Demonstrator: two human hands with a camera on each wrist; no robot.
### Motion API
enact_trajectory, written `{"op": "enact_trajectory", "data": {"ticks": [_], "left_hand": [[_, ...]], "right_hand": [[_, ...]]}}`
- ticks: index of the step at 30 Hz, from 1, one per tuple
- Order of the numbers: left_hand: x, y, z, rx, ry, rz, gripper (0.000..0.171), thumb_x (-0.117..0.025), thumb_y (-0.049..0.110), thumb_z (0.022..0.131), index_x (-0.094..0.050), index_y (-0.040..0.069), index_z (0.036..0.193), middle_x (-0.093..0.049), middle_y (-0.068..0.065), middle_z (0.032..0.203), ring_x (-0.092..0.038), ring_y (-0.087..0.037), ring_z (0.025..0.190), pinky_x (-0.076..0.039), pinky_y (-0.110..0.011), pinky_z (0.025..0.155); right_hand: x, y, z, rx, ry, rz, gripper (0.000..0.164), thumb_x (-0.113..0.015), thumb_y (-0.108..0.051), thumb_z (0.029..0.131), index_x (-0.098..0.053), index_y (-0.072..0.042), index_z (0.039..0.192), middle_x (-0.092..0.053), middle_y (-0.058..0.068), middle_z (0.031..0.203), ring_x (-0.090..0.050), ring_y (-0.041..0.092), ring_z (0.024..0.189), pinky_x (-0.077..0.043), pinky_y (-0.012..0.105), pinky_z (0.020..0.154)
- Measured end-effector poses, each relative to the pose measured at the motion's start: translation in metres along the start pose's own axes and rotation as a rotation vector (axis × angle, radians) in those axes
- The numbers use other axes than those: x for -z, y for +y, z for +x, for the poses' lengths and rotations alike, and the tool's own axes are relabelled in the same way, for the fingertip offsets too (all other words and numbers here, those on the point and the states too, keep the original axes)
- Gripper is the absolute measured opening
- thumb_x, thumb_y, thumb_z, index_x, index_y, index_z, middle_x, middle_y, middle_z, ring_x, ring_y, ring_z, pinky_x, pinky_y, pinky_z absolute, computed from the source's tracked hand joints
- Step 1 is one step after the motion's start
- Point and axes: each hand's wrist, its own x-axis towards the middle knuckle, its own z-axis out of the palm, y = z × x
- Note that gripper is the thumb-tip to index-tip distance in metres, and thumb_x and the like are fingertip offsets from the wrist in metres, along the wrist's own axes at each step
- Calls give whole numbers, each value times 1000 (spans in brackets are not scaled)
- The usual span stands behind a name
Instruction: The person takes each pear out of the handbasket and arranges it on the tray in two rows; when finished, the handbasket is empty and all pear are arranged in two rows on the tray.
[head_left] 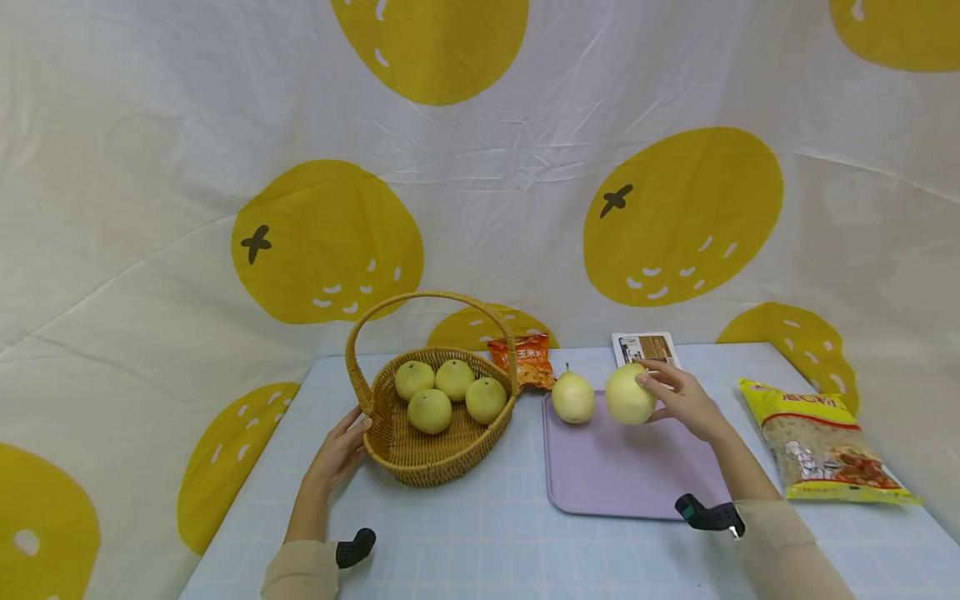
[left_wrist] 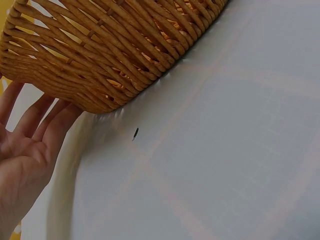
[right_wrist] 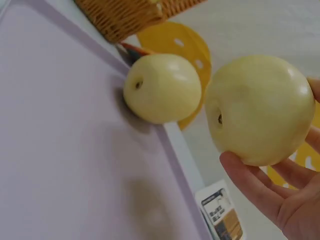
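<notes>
My right hand [head_left: 682, 402] grips a pale yellow pear [head_left: 628, 395] above the back part of the lilac tray [head_left: 630, 475]. In the right wrist view, its fingers [right_wrist: 260, 187] lie around the pear's side, and the pear is off the tray. Another pear [head_left: 573, 398], stem up, stands at the tray's back left corner. My left hand [head_left: 339, 450] rests against the left side of the wicker basket [head_left: 435, 475], its fingers fairly straight in the left wrist view. Inside the basket lie several greenish-yellow round fruits [head_left: 430, 411]. The basket's handle [head_left: 431, 295] stands upright.
An orange snack bag [head_left: 528, 360] stands behind, between basket and tray. A white flat pack [head_left: 645, 347] with a brown label lies beyond the tray. At the right is a yellow-and-clear food bag [head_left: 825, 446]. A fruit-print cloth [head_left: 510, 217] hangs behind the table.
</notes>
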Motion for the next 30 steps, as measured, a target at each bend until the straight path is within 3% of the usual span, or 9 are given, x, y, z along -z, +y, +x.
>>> {"op": "enact_trajectory", "data": {"ticks": [7, 12, 17, 24, 30], "left_hand": [[-1, 0, 0, 0, 13, 3, 65, -51, 19, 98, -16, 9, 152, -49, -7, 130, -60, -7, 101, -49, -24, 83], [0, 0, 1, -2, -3, 3, 65, -50, 19, 98, -14, 10, 152, -43, -13, 137, -59, -7, 103, -49, -24, 84], [1, -1, 1, -8, 2, 3, 66, -51, 20, 98, -14, 9, 152, -46, -11, 134, -59, -7, 101, -49, -24, 84], [2, -4, 3, 5, 30, -8, 67, -55, 20, 96, -18, 11, 151, -44, -13, 136, -60, -8, 99, -50, -26, 83], [3, -5, 2, -22, -2, 6, 70, -54, 22, 97, -13, 6, 151, -51, -5, 127, -60, -7, 100, -49, -25, 83]], "right_hand": [[8, 22, 11, -97, 43, -37, 55, -55, -28, 96, -40, 6, 137, -42, 36, 128, -57, 29, 92, -56, 41, 59], [7, 36, 21, -184, 39, -36, 61, -53, -34, 96, -37, 6, 139, -40, 38, 131, -58, 24, 88, -56, 42, 63], [3, 47, 31, -204, 52, -26, 62, -56, -34, 95, -39, 7, 138, -44, 38, 128, -61, 19, 80, -55, 45, 63], [0, 56, 42, -255, 38, -46, 67, -56, -41, 93, -39, 5, 139, -43, 37, 128, -62, 19, 74, -56, 41, 61], [-5, 59, 44, -302, 0, -34, 67, -54, -42, 94, -40, 6, 138, -47, 37, 120, -63, 21, 66, -56, 42, 60]]}}
